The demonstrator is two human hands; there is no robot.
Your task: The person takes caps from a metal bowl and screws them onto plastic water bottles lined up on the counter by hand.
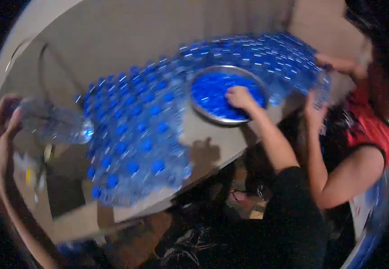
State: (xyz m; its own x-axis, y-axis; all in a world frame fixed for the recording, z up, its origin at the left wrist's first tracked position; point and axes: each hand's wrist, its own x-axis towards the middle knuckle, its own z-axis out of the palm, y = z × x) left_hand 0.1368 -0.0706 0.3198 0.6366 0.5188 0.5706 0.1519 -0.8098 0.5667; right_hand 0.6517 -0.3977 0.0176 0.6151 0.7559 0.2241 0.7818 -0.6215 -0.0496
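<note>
At the far left, my left hand [8,119] is wrapped round the base end of a clear plastic bottle [53,121]. The bottle lies tilted nearly sideways, its neck pointing right toward the standing bottles. My right hand [240,97] is over a round metal bowl [193,109] of blue bottle caps [210,92], its fingers curled down at the caps. Whether a cap is between those fingers is hidden by blur. Between my hands stand many clear bottles with blue caps [136,134], packed in rows on the table.
More capped bottles [248,51] stand behind the bowl. At the right, a co-worker in a red and black top [369,127] holds a bottle [322,89]. A dark flat patch [69,190] and small items [30,172] are at the table's left. The table edge [221,163] runs nearest me.
</note>
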